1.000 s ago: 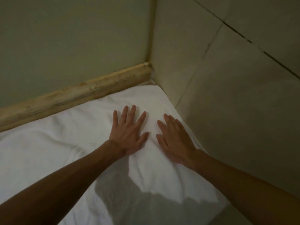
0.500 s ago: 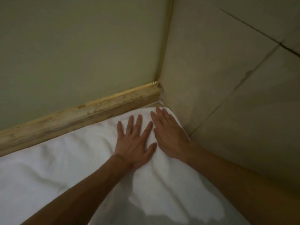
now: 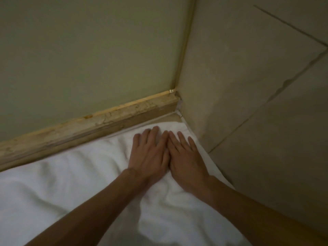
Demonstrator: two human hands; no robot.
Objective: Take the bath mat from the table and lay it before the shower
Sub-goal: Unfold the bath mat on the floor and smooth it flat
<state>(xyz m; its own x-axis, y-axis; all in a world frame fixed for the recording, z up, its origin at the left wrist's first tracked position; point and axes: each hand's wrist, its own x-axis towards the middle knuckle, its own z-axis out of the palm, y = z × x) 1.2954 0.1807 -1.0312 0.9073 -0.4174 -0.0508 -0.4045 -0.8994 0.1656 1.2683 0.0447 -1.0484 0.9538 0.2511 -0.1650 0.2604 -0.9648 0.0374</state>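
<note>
The white bath mat (image 3: 71, 183) lies spread on the floor, its far right corner tucked into the corner of the room. It shows soft wrinkles across its middle. My left hand (image 3: 149, 155) presses flat on the mat with straight fingers. My right hand (image 3: 186, 157) lies flat right beside it, index fingers touching, fingertips close to the mat's far corner.
A worn wooden sill (image 3: 88, 126) runs along the mat's far edge under a pale green panel (image 3: 88, 50). A tiled wall (image 3: 248, 86) rises on the right, against the mat's right edge. A thin strip of floor (image 3: 170, 118) shows in the corner.
Both hands have slid forward over the mat toward the corner and come together until they touch. The view has moved closer to the corner.
</note>
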